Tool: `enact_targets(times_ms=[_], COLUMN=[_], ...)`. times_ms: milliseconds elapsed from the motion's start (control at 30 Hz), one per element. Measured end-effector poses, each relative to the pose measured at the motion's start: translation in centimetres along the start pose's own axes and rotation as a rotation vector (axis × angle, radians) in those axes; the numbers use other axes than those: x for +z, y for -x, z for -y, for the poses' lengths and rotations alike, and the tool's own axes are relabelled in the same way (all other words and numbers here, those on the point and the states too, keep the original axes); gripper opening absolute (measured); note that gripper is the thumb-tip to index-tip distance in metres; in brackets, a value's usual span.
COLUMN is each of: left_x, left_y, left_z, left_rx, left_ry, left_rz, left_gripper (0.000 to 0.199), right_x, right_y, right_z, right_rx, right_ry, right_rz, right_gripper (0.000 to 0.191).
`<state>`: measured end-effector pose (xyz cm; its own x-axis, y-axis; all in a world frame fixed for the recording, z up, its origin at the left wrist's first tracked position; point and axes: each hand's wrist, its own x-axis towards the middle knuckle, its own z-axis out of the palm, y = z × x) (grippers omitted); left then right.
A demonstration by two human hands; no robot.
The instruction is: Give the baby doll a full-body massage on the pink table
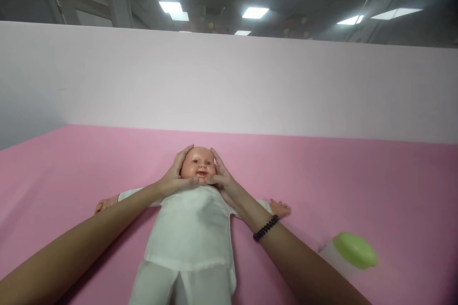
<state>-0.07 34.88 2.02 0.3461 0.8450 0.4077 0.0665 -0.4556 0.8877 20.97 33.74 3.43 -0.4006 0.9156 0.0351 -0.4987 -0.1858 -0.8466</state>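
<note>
A baby doll (pixel 195 228) in a white top and white trousers lies on its back, arms spread to both sides. Its head (pixel 199 161) is held between my two hands, with its front turned up towards me. On the left, my left hand (pixel 176 174) cups the side of the head, thumb along the chin. My right hand (pixel 223 177) cups the opposite side, its thumb also at the chin. A black coiled band (pixel 265 227) circles my right wrist. The backs of the doll's head and neck are hidden.
Under the doll is a pink surface (pixel 322 176), bounded at the back by a tall white panel (pixel 229 86). A container with a green lid (pixel 355 250) stands at the right, partly hidden by my right forearm. Beyond the panel are a door frame and ceiling lights.
</note>
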Motion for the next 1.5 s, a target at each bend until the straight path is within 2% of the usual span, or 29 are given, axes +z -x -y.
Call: enact_targets(times_ms=[100,233,433,667,767,933,1067,1167,1267,1433,1467,1500], left_x=[-0.5,-0.4,0.2,0.2,0.5,1.0,0.7,0.0,-0.7,-1.9,-1.9,-1.9], left_y=[-0.2,-0.2,0.0,-0.3,-0.2,0.4,1.5,3.0,5.1,8.9,9.5,9.8], left_z=[0.7,0.8,0.1,0.7,0.6,-0.4,-1.3,-1.9,-2.4,-2.7,-3.0,-3.4], left_rx=[0.054,0.05,-0.059,-0.089,-0.047,0.088,0.028,-0.018,-0.005,0.015,0.01,0.005], left_ry=[-0.042,-0.06,-0.03,-0.033,-0.146,-0.495,-0.619,-0.674,-0.847,-1.041,-1.042,-1.026], left_rz=[0.02,0.002,-0.059,-0.08,-0.132,-0.191,-0.149,-0.091,-0.053,-0.08,-0.101,-0.135], left_gripper=[0.098,0.097,0.09,0.085,0.085,0.078,0.08,0.079,0.073,0.065,0.065,0.066], right_x=[-0.2,0.0,1.0,0.3,0.0,0.0,0.4,0.4,-0.2,-1.3,-1.3,-1.3], right_y=[-0.2,-0.2,0.0,-0.9,-1.1,-0.9,0.4,2.5,5.2,10.1,11.0,12.0], right_z=[-0.2,-0.1,0.3,-0.5,-1.0,-1.6,-1.2,-0.9,-0.7,1.2,2.1,3.1], right_rx=[-0.016,-0.009,-0.036,-0.042,-0.109,-0.224,-0.201,-0.23,-0.322,-0.598,-0.645,-0.676], right_ry=[-0.006,-0.015,-0.05,0.085,0.311,0.701,0.992,1.268,1.541,1.799,1.82,1.84], right_rz=[-0.011,-0.007,-0.041,-0.023,-0.079,-0.21,-0.286,-0.27,-0.23,-0.114,-0.135,-0.209], right_gripper=[0.121,0.12,0.094,0.098,0.091,0.09,0.088,0.078,0.061,0.046,0.046,0.047])
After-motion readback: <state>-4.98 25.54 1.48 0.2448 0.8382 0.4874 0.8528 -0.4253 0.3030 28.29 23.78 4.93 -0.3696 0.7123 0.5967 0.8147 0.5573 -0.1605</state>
